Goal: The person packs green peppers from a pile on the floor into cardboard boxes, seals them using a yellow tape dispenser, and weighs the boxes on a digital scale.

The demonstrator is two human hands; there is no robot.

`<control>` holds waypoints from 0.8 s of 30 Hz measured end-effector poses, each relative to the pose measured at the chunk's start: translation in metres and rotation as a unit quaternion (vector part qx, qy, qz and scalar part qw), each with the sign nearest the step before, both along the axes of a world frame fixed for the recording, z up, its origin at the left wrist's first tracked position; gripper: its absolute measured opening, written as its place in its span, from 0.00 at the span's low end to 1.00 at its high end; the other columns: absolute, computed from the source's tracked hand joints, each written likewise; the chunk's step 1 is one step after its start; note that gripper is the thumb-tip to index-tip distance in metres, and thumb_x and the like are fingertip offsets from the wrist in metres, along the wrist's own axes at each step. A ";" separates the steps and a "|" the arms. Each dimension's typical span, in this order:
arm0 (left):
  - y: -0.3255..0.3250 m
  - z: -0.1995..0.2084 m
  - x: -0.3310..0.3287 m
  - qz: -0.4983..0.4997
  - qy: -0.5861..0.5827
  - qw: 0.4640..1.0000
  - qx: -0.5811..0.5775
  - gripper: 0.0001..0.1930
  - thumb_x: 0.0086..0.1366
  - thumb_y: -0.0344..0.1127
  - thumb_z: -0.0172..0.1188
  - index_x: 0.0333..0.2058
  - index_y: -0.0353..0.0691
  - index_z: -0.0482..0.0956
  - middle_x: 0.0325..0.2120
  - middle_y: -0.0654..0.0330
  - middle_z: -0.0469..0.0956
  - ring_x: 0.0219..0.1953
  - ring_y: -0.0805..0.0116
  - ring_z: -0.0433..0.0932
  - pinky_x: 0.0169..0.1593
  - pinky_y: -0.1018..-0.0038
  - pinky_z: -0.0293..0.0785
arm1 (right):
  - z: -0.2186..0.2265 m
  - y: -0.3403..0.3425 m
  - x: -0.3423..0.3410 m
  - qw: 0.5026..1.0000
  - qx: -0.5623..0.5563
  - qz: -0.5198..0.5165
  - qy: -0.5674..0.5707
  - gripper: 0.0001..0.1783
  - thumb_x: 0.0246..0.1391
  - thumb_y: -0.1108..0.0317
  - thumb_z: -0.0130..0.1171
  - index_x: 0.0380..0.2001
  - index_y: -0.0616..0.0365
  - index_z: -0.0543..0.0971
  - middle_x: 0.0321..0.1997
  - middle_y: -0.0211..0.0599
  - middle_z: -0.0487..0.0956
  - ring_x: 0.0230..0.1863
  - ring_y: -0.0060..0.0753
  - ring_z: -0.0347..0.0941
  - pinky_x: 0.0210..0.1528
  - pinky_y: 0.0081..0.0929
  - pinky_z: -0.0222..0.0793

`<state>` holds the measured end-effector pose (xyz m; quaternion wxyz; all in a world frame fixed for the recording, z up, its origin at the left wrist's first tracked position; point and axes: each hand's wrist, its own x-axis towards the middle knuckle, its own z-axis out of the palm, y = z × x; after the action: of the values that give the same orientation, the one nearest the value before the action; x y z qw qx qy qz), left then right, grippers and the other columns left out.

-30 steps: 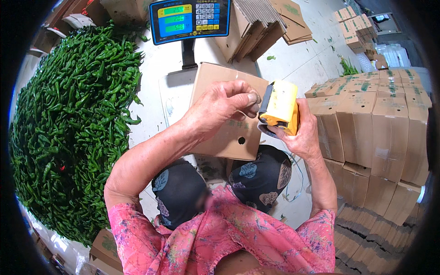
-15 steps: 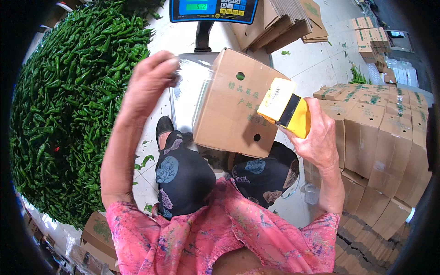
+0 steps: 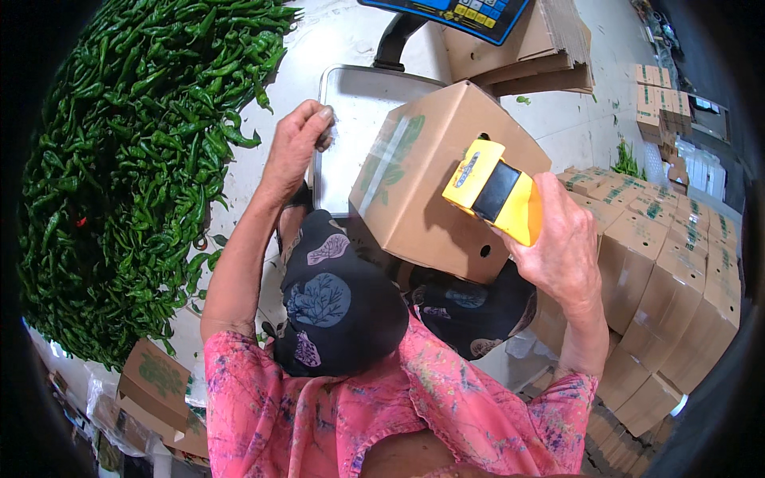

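A closed brown cardboard box stands tilted in front of my knees, partly over a weighing platform. Clear tape runs along its green-printed left face. Held in my right hand is a yellow tape dispenser with a dark panel, close over the box's near face. My left hand is raised beside the platform's left edge, away from the box. Its fingers are pinched together, and what they hold, if anything, cannot be made out.
A large heap of green peppers fills the left. Behind the platform stand the scale's display and flattened cardboard. Stacked cartons line the right. An open carton lies at lower left.
The box has turned, so its taped, printed left face shows more. My left hand has moved slightly right in view. My right hand keeps the tape dispenser; the view itself has shifted.
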<state>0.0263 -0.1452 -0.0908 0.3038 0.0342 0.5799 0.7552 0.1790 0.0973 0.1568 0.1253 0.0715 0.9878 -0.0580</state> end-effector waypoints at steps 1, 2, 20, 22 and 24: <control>0.004 -0.008 0.001 -0.019 0.027 0.999 -0.028 0.13 0.74 0.40 0.55 0.32 0.38 0.75 0.23 0.69 0.70 0.26 0.80 0.67 0.32 0.80 0.65 | 0.000 -0.001 -0.001 1.000 0.002 0.000 -0.004 0.30 0.42 0.63 0.77 0.43 0.61 0.70 0.34 0.53 0.79 0.35 0.63 0.79 0.35 0.47 0.74; 0.007 -0.017 0.005 -0.036 0.055 0.996 -0.058 0.13 0.73 0.40 0.55 0.32 0.38 0.75 0.23 0.68 0.71 0.26 0.79 0.67 0.31 0.79 0.66 | -0.001 -0.002 -0.003 1.000 0.008 0.003 -0.004 0.30 0.43 0.63 0.77 0.43 0.61 0.70 0.34 0.54 0.79 0.36 0.63 0.79 0.35 0.47 0.74; 0.066 -0.055 0.045 -0.179 0.223 0.915 -0.284 0.16 0.74 0.43 0.48 0.46 0.33 0.66 0.23 0.36 0.79 0.30 0.29 0.79 0.39 0.42 0.74 | -0.011 -0.007 -0.007 1.000 0.019 -0.010 -0.008 0.31 0.36 0.68 0.74 0.46 0.60 0.72 0.35 0.51 0.78 0.36 0.59 0.78 0.36 0.45 0.74; 0.075 -0.065 0.033 -0.141 0.188 0.937 -0.258 0.17 0.74 0.44 0.47 0.47 0.33 0.67 0.28 0.36 0.79 0.35 0.31 0.79 0.42 0.43 0.74 | -0.008 -0.006 -0.005 1.000 0.025 -0.009 -0.010 0.32 0.35 0.68 0.74 0.46 0.60 0.72 0.35 0.50 0.77 0.36 0.59 0.78 0.36 0.45 0.74; 0.087 -0.076 0.024 -0.101 0.151 0.953 -0.241 0.19 0.74 0.45 0.47 0.49 0.32 0.68 0.33 0.36 0.80 0.40 0.33 0.80 0.46 0.44 0.74 | -0.011 -0.006 -0.004 1.000 0.022 -0.005 -0.011 0.32 0.35 0.68 0.75 0.46 0.61 0.73 0.35 0.50 0.77 0.36 0.59 0.78 0.36 0.44 0.74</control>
<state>0.0504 -0.0581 -0.1672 0.2862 0.1319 0.7774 0.5444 0.1755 0.0911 0.1455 0.1345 0.0803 0.9870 -0.0360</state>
